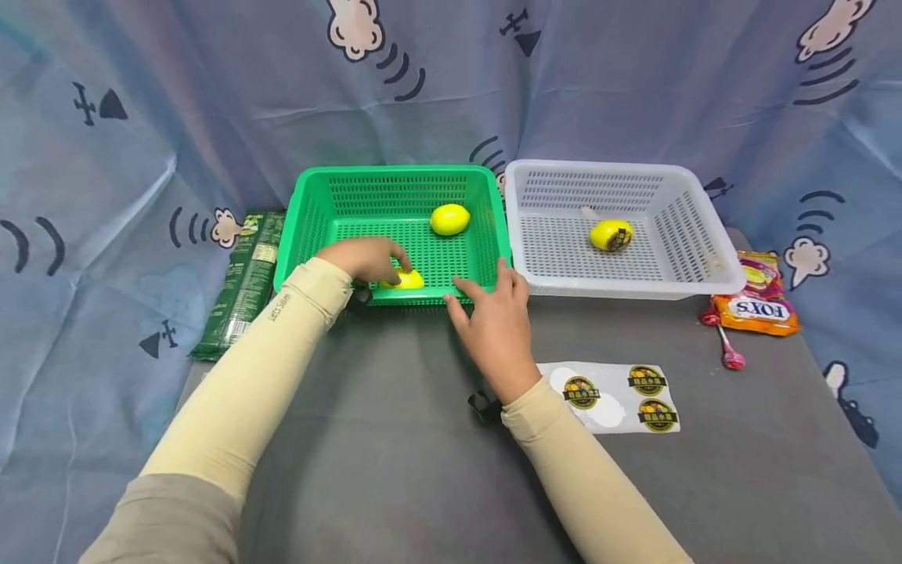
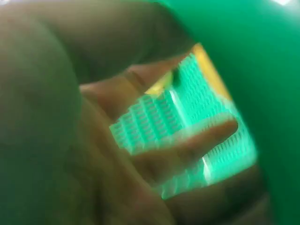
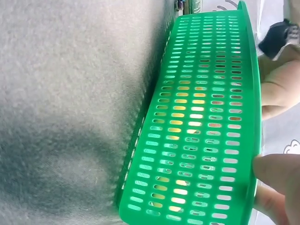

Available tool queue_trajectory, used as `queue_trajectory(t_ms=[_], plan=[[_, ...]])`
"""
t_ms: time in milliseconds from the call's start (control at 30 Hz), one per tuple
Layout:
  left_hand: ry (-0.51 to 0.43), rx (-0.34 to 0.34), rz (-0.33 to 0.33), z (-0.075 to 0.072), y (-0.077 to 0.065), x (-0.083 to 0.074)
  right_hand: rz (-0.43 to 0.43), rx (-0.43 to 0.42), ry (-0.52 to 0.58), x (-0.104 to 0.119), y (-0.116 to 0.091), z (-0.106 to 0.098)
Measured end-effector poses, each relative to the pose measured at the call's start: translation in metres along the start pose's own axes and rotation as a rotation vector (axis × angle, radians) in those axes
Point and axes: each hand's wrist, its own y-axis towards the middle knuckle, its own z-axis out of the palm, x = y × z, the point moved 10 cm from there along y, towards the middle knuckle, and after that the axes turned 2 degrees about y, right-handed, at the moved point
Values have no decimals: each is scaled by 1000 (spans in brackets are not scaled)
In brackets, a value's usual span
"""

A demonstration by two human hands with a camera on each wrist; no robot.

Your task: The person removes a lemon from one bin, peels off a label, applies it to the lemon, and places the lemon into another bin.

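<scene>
Lying against the left hand (image 1: 362, 260), apparently, is the nearer lemon (image 1: 412, 280).

Near lemon (image 1: 412, 280) — partly hidden; left hand (image 1: 366, 259) — blurred, left-wrist view.

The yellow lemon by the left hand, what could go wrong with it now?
It might slip: the lemon looks smooth and rounded, and the left hand covers part of it. It could also bump the front side of the green basket, because it lies close to it. And if the right hand at the rim pushes hard, the basket might shift and the other lemon could roll.
</scene>
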Motion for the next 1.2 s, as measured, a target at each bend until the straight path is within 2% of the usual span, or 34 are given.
queue_trajectory(t_ms=[100, 267, 367, 467, 533, 633, 733, 967, 1200], plan=[[20, 94, 9, 9, 10, 1, -11, -7, -3, 0, -1, 1], [30, 76, 87, 3, 19, -11, -27, -30, -10, 1, -2, -1], [27, 61, 114, 1, 24, -13, -23, -28, -7, 0, -2, -1], [52, 79, 94, 3, 28, -8, -25, -25, -5, 0, -1, 0], [59, 118, 73, 6, 30, -4, -27, -20, -6, 0, -1, 1], [48, 174, 48, 8, 33, 1, -29, -13, -3, 1, -1, 1], [32, 197, 40, 6, 34, 1, -29, -8, -4, 1, 0, 1], [73, 165, -12, 0, 38, -3, -31, -2, -14, 0, 0, 2], [255, 129, -4, 3, 49, -14, -36, -3, -20, 0, 1, 2]])
